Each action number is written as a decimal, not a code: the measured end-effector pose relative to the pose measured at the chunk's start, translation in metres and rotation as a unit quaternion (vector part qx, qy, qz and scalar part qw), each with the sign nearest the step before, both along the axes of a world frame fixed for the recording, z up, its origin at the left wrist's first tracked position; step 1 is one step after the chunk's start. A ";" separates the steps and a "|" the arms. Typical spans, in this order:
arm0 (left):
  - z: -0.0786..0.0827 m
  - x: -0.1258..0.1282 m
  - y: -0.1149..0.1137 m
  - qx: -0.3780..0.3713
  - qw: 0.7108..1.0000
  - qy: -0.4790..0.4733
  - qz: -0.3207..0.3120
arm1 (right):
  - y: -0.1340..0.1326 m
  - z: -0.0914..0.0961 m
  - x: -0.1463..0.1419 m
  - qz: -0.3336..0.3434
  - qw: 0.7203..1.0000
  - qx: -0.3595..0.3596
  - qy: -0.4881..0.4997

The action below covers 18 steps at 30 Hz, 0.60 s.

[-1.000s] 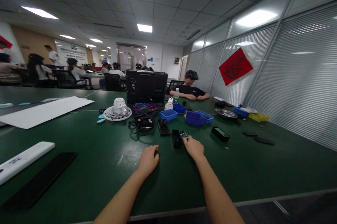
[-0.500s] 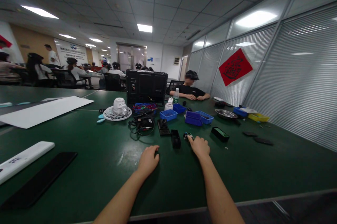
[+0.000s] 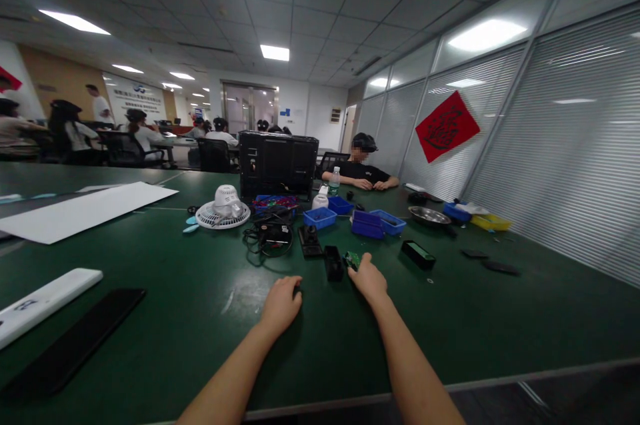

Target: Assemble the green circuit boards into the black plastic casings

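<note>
My right hand (image 3: 369,280) rests on the green table (image 3: 200,318) with its fingers closed round a small green part (image 3: 352,259). A black block (image 3: 333,262) lies just left of that part. My left hand (image 3: 281,302) lies knuckles-up on the table, fingers curled over a small dark thing (image 3: 297,290) that I cannot make out. Both forearms reach in from the near edge.
Beyond my hands are a black cable coil (image 3: 270,237), a white fan (image 3: 223,209), blue bins (image 3: 320,216), a black case (image 3: 278,164), a metal dish (image 3: 429,215) and a black box (image 3: 418,254). A person (image 3: 364,168) sits across. White bar (image 3: 45,302) and black strip (image 3: 75,342) lie left.
My right hand swung a little to the right and came back left, turning the small part so that its green side shows. My left hand has stayed put.
</note>
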<state>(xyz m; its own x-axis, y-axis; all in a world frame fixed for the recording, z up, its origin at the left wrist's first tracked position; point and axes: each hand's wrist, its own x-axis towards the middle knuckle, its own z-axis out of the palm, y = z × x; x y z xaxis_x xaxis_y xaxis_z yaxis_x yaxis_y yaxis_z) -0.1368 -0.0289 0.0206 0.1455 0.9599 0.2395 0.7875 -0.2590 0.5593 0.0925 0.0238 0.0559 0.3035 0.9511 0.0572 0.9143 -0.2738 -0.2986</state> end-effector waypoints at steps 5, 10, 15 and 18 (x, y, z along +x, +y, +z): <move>0.005 0.001 -0.002 -0.018 1.000 0.007 0.002 | 0.003 0.006 0.001 -0.029 0.996 0.083 0.027; 0.006 0.002 -0.002 -0.014 1.000 0.011 0.001 | 0.006 0.014 -0.025 0.051 0.988 0.143 -0.014; 0.006 0.001 -0.002 -0.019 1.000 0.012 0.005 | 0.008 0.018 -0.053 0.076 0.986 0.127 -0.081; 0.005 0.001 -0.002 -0.012 1.000 0.014 0.004 | 0.008 0.017 -0.060 0.084 0.983 0.118 -0.114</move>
